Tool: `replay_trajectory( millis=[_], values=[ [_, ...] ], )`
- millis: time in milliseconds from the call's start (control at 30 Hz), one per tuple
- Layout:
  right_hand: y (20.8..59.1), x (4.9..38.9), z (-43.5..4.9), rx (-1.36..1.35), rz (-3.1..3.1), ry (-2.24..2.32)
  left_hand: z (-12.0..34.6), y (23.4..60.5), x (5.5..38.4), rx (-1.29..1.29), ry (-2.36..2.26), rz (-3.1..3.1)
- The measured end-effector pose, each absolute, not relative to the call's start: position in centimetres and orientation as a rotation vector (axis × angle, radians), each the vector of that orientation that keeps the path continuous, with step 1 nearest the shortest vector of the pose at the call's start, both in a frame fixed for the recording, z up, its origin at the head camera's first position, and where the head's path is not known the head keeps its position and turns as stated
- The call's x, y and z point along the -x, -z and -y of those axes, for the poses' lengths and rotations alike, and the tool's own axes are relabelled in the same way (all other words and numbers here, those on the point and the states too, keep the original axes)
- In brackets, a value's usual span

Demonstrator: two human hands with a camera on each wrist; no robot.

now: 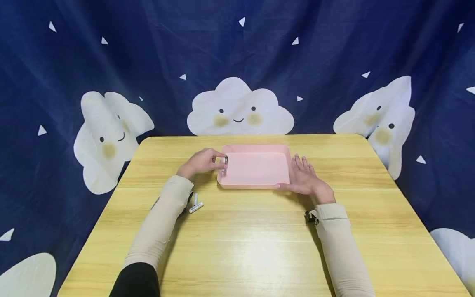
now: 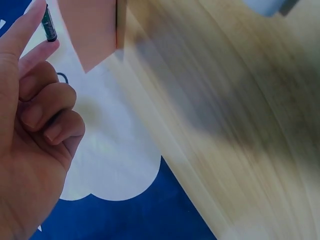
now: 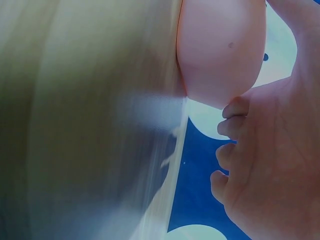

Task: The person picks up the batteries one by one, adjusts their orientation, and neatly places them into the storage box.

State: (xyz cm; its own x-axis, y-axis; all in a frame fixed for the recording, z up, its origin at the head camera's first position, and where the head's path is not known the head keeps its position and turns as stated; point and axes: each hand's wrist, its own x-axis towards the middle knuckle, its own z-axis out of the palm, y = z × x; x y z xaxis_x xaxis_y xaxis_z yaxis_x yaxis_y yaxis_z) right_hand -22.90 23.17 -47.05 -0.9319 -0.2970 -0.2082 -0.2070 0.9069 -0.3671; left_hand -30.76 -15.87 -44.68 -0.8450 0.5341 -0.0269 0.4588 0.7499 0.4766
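Between thumb and index finger, my left hand (image 1: 202,162) pinches a small battery (image 2: 49,25) by its ends, dark-cased in the left wrist view. It is over the left rim of a shallow pink tray (image 1: 256,169); the other fingers are curled toward the palm. At the tray's right side rests my right hand (image 1: 304,178), fingers extended and spread along the wall, with the thumb by the near right corner. Two white batteries (image 1: 196,207) lie on the table close to my left wrist, one partly behind the other.
The light wooden table (image 1: 237,243) reaches back to a dark blue curtain (image 1: 156,62) with white clouds and small triangles. A strap with a dark device (image 1: 312,217) sits on my right wrist, close above the tabletop.
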Motion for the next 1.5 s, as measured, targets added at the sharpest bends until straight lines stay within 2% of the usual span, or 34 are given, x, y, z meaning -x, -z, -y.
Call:
replay_trajectory(
  millis=[400, 1500],
  values=[
    [47.0, 22.8, -23.0, 0.37, -2.799, 0.486, 15.3, 45.3, 30.7, -0.679, -0.497, -2.782],
    [47.0, 22.8, -23.2, 0.365, -2.812, 0.481, 13.3, 45.4, 31.4, -0.632, -0.213, -2.81]
  ],
)
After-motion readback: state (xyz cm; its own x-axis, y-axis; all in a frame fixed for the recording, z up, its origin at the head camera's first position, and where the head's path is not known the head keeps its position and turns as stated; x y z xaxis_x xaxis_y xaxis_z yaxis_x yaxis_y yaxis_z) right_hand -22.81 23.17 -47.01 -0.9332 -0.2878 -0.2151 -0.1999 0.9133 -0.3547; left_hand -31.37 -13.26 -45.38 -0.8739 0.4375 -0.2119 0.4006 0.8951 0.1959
